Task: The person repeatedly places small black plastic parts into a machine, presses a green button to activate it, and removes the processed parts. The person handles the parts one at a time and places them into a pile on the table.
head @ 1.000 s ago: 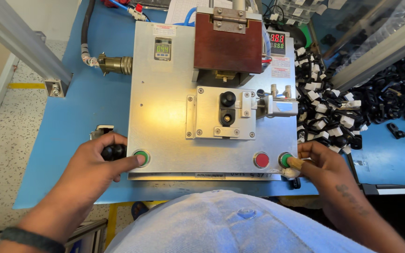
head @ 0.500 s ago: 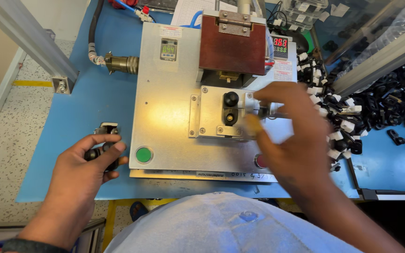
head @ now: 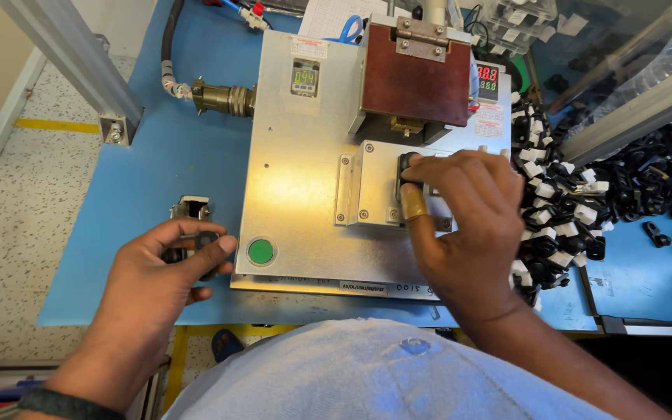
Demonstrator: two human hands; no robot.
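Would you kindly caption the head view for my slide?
Right hand at the metal press fixture; left hand holds a small black part.

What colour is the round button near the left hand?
Green button, clearest in the head view.

— Right hand [head: 468, 225]?
— Off the front-right buttons; its fingers [head: 421, 175] now pinch the black part [head: 407, 165] on the fixture plate [head: 367, 183].

— Left hand [head: 161, 272]?
— Moved off the green button [head: 260, 251], leaving it uncovered; now gripping a black piece [head: 200, 245] at the worktop [head: 134, 179] edge.
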